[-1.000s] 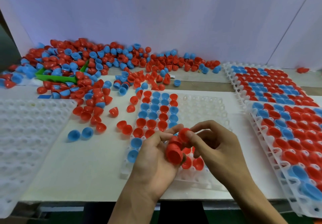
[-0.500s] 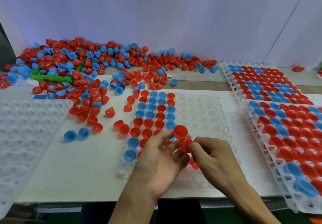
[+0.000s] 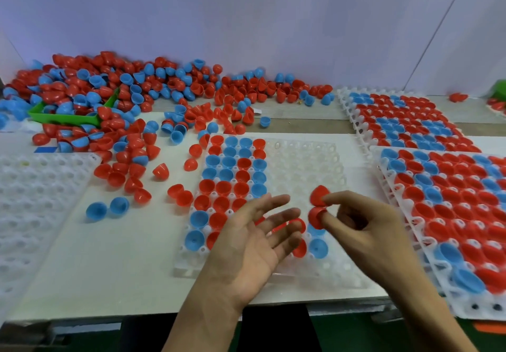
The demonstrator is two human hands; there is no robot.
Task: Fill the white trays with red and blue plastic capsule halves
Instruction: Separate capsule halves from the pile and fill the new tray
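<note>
Far left: an empty white plastic tray with round pockets (image 3: 35, 201) lying flat on the white tabletop (image 3: 109, 256). Behind it, a green plastic bin (image 3: 65, 117) half buried in a big loose heap of red and blue plastic capsule halves (image 3: 137, 91) spread along the back, with strays spilling forward, including two blue halves (image 3: 108, 208) sitting side by side near the front.

Middle: the partly filled white tray (image 3: 301, 165), left four columns loaded with red and blue halves, right side still bare pockets. Left hand (image 3: 246, 245) hovering over its near end, palm up, fingers straight and spread, holding nothing. Just right of that, right hand (image 3: 364, 223) pinching two red capsule halves (image 3: 317, 206) at the fingertips, one above the other, above the tray's empty pockets near the filled columns. A blue half (image 3: 317, 247) sits in a pocket right below them.

Right: two full white trays (image 3: 451, 201) packed with red and blue halves, one toward the back, one nearer and running off the edge, overlapping a bit. Far back right, a few more red halves (image 3: 458, 96) loose on the tabletop.
</note>
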